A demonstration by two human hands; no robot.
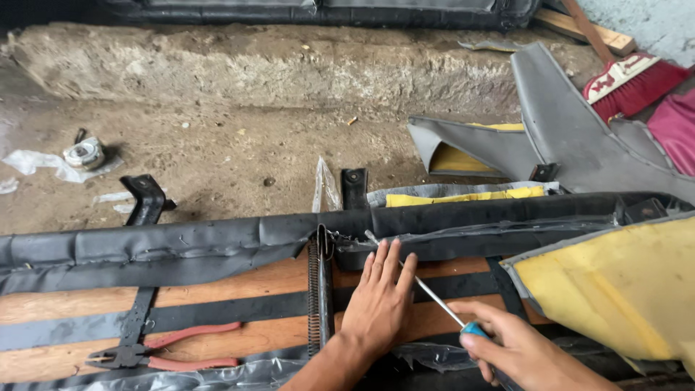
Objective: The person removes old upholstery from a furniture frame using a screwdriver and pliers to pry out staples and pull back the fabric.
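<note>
While left hand (380, 300) lies flat, fingers (384, 262) spread open on the wooden seat frame (239, 289) touching the black vinyl cover (181, 250), right hand (517, 355) has fingers closed around a blue-handled screwdriver (434, 297), tip at the cover's edge. Red pliers (170, 351) lie left on frame; yellow foam (615, 289) right.

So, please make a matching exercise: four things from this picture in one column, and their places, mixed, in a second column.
Things:
1. pliers
2. screwdriver
3. brush
4. tape roll

Places:
A. on the ground, far left
B. in the right hand
C. on the wood frame, lower left
D. top right corner

Pairs: 1-C, 2-B, 3-D, 4-A
</note>
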